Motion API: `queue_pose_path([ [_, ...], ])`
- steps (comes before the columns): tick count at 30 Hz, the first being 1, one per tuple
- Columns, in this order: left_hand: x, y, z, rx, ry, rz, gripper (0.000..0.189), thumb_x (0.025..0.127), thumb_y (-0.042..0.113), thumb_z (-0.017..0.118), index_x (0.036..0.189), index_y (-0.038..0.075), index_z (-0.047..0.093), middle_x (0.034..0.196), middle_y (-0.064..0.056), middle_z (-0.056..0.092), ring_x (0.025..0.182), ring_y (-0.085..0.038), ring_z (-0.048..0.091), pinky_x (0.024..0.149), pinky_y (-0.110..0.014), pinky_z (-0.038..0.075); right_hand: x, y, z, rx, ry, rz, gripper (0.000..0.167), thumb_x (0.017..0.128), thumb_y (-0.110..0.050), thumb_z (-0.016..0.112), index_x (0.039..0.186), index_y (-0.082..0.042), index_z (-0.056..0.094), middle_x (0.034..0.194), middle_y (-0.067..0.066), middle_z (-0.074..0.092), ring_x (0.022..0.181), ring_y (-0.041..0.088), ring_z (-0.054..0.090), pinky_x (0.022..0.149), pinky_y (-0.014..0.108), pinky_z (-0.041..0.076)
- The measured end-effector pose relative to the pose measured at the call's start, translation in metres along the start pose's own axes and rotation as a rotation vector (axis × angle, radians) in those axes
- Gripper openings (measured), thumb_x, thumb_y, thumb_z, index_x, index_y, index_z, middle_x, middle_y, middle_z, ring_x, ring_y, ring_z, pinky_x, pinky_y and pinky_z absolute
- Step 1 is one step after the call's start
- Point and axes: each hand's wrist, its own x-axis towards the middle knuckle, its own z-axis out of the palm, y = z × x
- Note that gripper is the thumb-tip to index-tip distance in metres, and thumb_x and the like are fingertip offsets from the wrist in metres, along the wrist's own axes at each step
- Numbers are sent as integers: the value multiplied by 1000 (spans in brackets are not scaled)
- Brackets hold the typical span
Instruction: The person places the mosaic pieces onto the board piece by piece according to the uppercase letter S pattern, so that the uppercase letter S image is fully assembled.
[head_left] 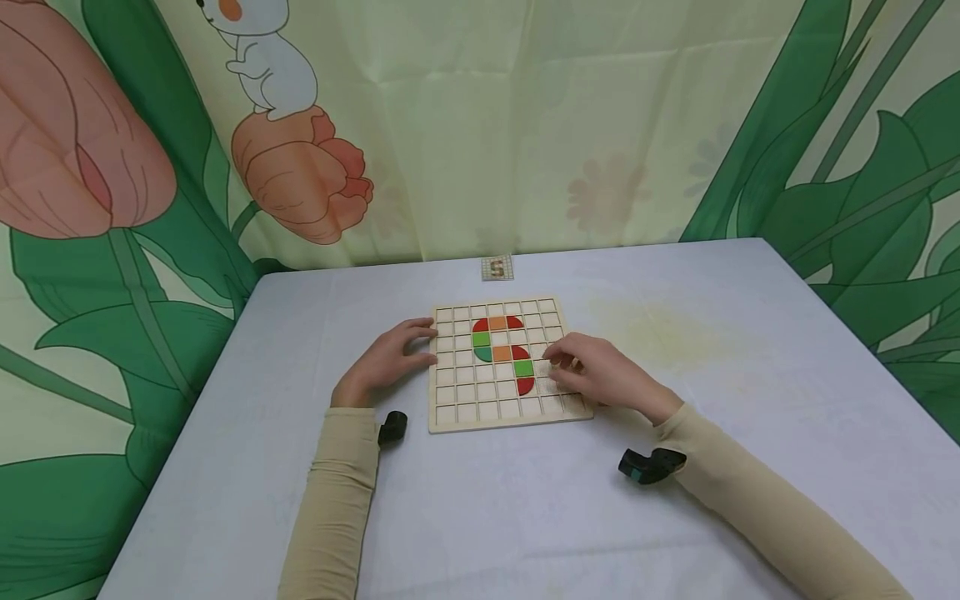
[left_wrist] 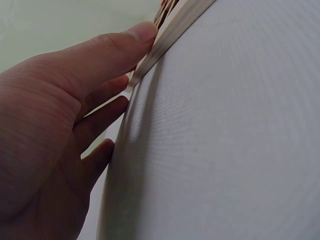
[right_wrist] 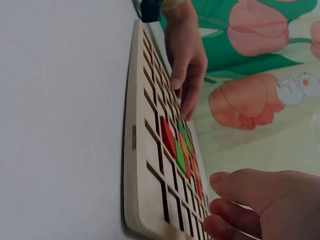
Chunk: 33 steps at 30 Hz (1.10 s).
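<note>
A square wooden grid board (head_left: pixel 457 396) lies flat on the table, with colored tiles set in its cells. Red rounded tiles (head_left: pixel 526 386), orange square tiles (head_left: pixel 497 322), light green square tiles (head_left: pixel 481 339) and a darker green rounded tile (head_left: pixel 483 354) form a winding S-like line. My left hand (head_left: pixel 382 358) rests at the board's left edge, thumb (left_wrist: pixel 142 32) against the rim and fingers loosely spread. Over the right side of the board is my right hand (head_left: pixel 600 372), fingers loosely bent beside the tiles. Nothing shows between its thumb and fingers in the right wrist view (right_wrist: pixel 270 200).
A small card (head_left: pixel 497 267) with a gridded pattern lies at the table's far edge, beyond the board. White cloth covers the table (head_left: pixel 480 517). Behind it hangs a curtain (head_left: pixel 525 125) printed with flowers and leaves. Black wrist devices (head_left: pixel 651 466) sit on both sleeves.
</note>
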Motion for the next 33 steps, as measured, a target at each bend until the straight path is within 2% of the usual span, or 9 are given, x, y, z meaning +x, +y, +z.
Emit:
queue_pose_path([
  [7, -1, 0, -1, -6, 4, 3, 50, 92, 25, 70, 135, 3, 57, 152, -10, 39, 142, -30, 31, 115, -46, 27, -31, 31, -23, -15, 53, 146, 22, 93, -16, 67, 112, -6, 68, 102, 1, 65, 89, 16, 60, 79, 36, 53],
  [13, -1, -1, -1, 2, 4, 17, 49, 92, 25, 70, 134, 3, 58, 152, -10, 40, 142, -29, 32, 115, -45, 27, -55, 50, -39, -62, 60, 189, 27, 90, -12, 70, 114, -1, 68, 104, 6, 65, 92, 21, 60, 83, 42, 53],
  [18, 0, -1, -1, -6, 2, 16, 50, 92, 26, 70, 134, 3, 58, 152, -9, 40, 142, -29, 32, 115, -45, 27, -67, 55, -44, -79, 19, 227, 31, 88, -13, 72, 115, 1, 67, 103, 7, 64, 91, 21, 58, 82, 40, 52],
  [23, -1, -1, -1, -10, 3, 11, 50, 92, 26, 71, 134, 3, 58, 152, -9, 39, 142, -29, 32, 115, -45, 27, -71, 51, -44, -49, -18, 222, 31, 86, -15, 75, 113, -1, 68, 104, 4, 66, 90, 18, 58, 80, 35, 52],
  [33, -1, -1, -1, -10, 1, 14, 49, 92, 25, 70, 134, 3, 58, 152, -9, 40, 142, -29, 32, 115, -46, 27, -68, 40, -30, 14, -25, 131, 30, 83, -17, 79, 109, -5, 69, 99, -1, 64, 89, 17, 58, 78, 30, 52],
])
